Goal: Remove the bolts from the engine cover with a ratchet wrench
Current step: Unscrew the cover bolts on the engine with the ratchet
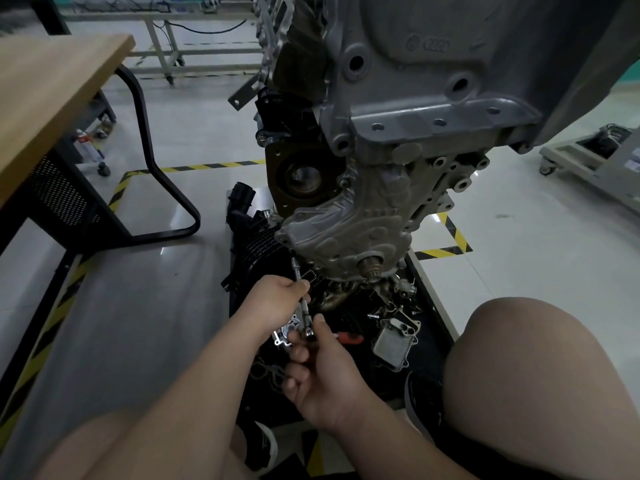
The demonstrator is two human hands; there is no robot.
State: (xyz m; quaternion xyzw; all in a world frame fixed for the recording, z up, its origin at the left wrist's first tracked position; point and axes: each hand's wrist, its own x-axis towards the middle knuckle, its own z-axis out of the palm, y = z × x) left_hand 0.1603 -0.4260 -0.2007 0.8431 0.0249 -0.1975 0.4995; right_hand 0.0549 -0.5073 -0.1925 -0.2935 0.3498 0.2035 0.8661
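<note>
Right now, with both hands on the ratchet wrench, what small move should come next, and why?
Probably swing the handle with the right hand: the left hand steadies the ratchet wrench, whose tip meets the engine cover at its lower left edge.

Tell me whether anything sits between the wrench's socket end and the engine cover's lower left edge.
Nothing visible does. The ratchet wrench, held by the left hand on its shaft and the right hand at its head, runs up unobstructed, its tip already at the engine cover edge. The bolt itself is too small to make out.
</note>
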